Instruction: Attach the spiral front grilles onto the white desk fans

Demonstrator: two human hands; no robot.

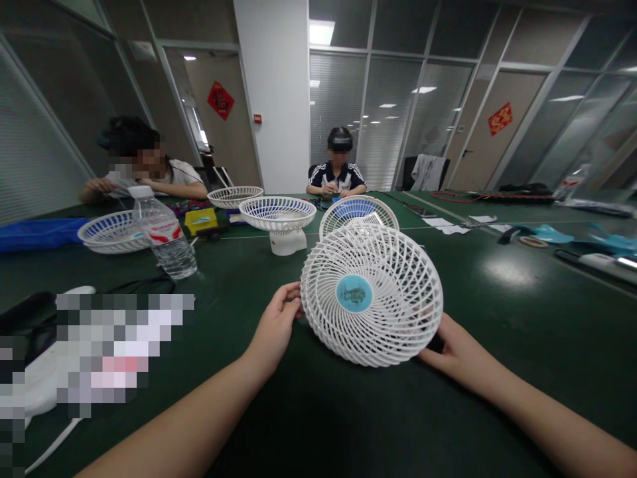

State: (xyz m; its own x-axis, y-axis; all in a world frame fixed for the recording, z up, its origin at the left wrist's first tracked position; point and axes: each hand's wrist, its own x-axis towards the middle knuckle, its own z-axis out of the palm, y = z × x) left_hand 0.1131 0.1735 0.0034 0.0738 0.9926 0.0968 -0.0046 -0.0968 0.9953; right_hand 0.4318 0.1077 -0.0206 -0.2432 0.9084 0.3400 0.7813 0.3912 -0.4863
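Note:
A round white fan grille (398,299) with a light blue badge (354,293) at its hub tilts toward me above the green table. My left hand (283,309) pinches its left rim, thumb in front and the other fingertips partly behind. At the lower right edge, my right hand (448,342) is closed around the rim, its fingers mostly hidden behind the grille. A small dark thing (436,343) shows by that hand; what it is I cannot tell. Just behind stands another white grille (326,216) with blue inside, partly covered by the one I hold.
Left of centre, a bowl-shaped grille (277,216) tops a white base (288,243). A water bottle (166,242) leans before another grille (99,236). A yellow box (202,221) lies behind. Two people sit across the table (497,345); papers (450,226) and light blue pieces (552,234) lie right.

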